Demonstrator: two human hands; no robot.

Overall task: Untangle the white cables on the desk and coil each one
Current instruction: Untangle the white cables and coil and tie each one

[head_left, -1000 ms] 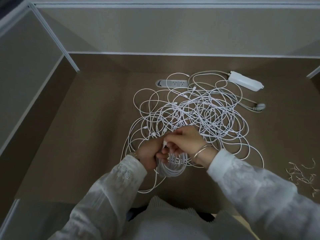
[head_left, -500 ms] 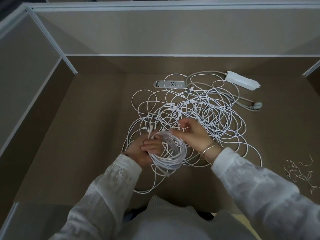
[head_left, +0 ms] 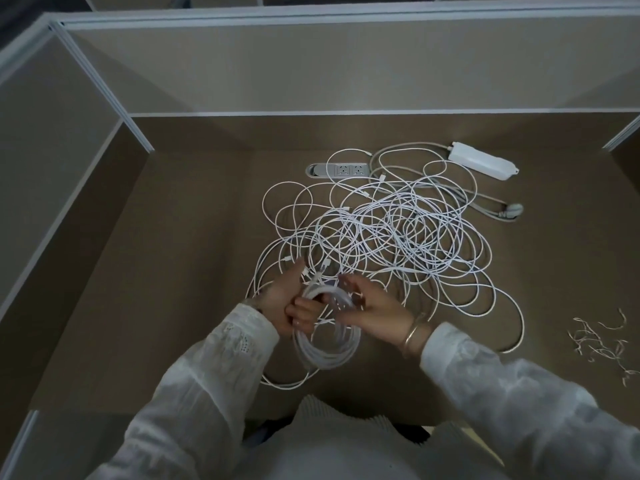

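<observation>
one coil [head_left: 325, 344] | one tangle [head_left: 388, 237] on table [head_left: 173, 271] | left hand [head_left: 284, 299] grip closed round coil | right hand [head_left: 374, 313] fingers loosely bent, touching coil

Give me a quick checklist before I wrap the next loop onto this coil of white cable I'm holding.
1. Coil gripped by the left hand: ok.
2. Right hand has the feeding strand: cannot tell, blurred.
3. Strand runs free of the tangle: not ok, loops still cross it.
4. Coil loops stay bundled: ok.
5. Ties within reach on the desk at the right: ok.
6. Power strip and its grey cord clear of the coil: ok.
</observation>
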